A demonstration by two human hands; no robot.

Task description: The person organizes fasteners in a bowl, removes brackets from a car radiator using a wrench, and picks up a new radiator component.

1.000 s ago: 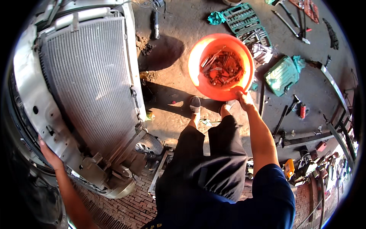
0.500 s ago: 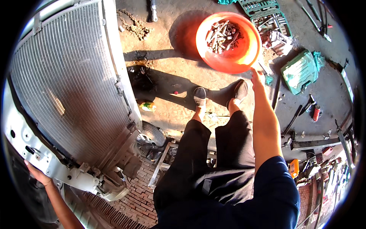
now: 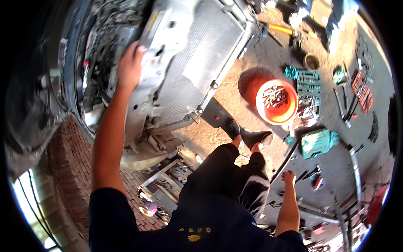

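Note:
My left hand (image 3: 130, 67) rests on the top edge of a silver front panel (image 3: 161, 46) of a vehicle, fingers stretched onto the metal. Beyond the panel is a finned radiator (image 3: 212, 42). To the lower right my right hand (image 3: 289, 178) hangs over the floor, its fingers curled in, and I see nothing in it. A red-orange bucket (image 3: 289, 115) stands on the floor ahead of my feet, apart from both hands. Loose metal fasteners or small parts (image 3: 275, 96) lie inside it.
Beside the bucket lies an open green socket case (image 3: 308, 82), with a closed green case (image 3: 315, 143) nearer me. Long bars, hand tools and a red tool tray (image 3: 362, 92) spread across the right. Another person's legs (image 3: 338, 21) are at the far right. A metal frame (image 3: 161, 185) lies below the panel.
My right hand has left the bucket's rim and drawn back toward me. The view has swung left, so the engine bay and another person's legs now show. My left hand stays on the panel.

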